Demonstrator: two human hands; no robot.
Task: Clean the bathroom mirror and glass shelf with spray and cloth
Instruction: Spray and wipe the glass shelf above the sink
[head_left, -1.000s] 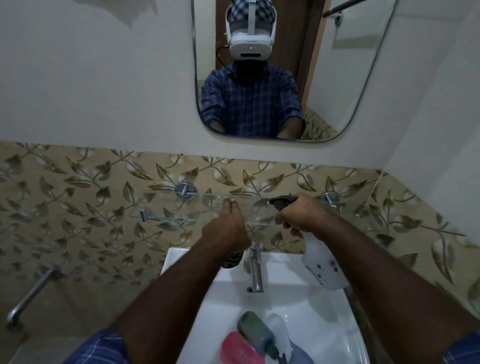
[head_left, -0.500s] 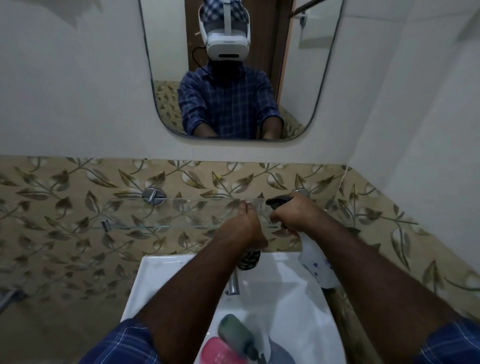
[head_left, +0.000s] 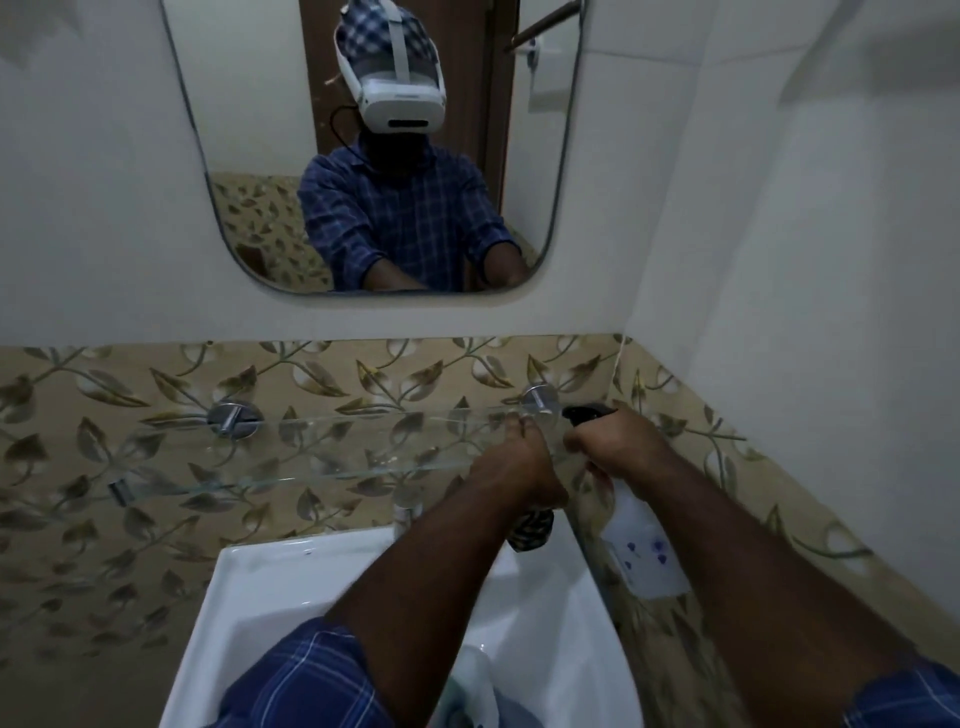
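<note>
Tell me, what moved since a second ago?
The left hand slid its cloth rightward along the glass shelf, up to the right bracket. The right hand kept gripping the spray bottle. The shelf stayed put.

A clear glass shelf (head_left: 322, 447) juts from the leaf-patterned wall below the rounded mirror (head_left: 260, 130). A white spray bottle (head_left: 644, 551) hangs tilted at its right end; a dark patterned cloth (head_left: 531, 530) dangles beneath the shelf's front edge.

This is a home bathroom. A rounded mirror (head_left: 374, 156) hangs above a glass shelf (head_left: 322, 447) and a white sink (head_left: 270, 587), and leaf-patterned tiles (head_left: 104, 519) cover the lower wall.
</note>
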